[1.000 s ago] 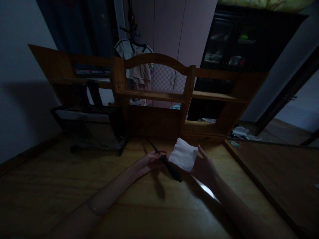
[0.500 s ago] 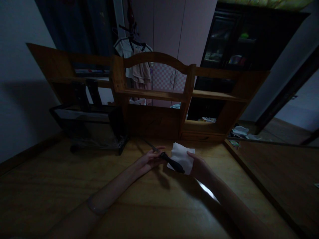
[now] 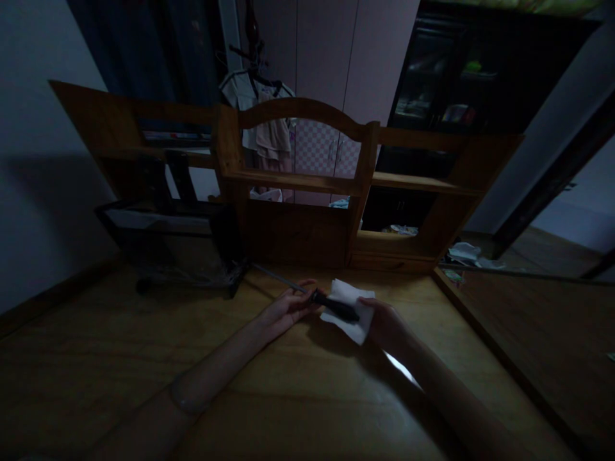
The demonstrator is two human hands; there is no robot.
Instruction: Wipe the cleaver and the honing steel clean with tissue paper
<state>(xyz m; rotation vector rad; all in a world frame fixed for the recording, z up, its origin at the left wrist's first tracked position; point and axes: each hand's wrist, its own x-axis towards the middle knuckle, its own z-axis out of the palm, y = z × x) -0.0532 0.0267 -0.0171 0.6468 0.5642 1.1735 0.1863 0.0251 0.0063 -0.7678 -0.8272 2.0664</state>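
My left hand is closed around the honing steel near where its thin metal rod meets the black handle. The rod points up and left, towards the knife block; the handle points right. In my right hand is a folded white paper tissue, pinched at its right edge with the thumb on top. The handle lies in front of the tissue, and I cannot tell whether they touch all along. Both hands are just above the wooden table.
A dark knife block with black-handled knives upright in it stands at the left. Behind the hands rises a wooden shelf unit. A raised wooden edge runs along the right of the table.
The honing steel has turned in my left hand: its handle end has risen and its rod now shows longer towards the left. The tissue has shifted slightly down behind the handle.
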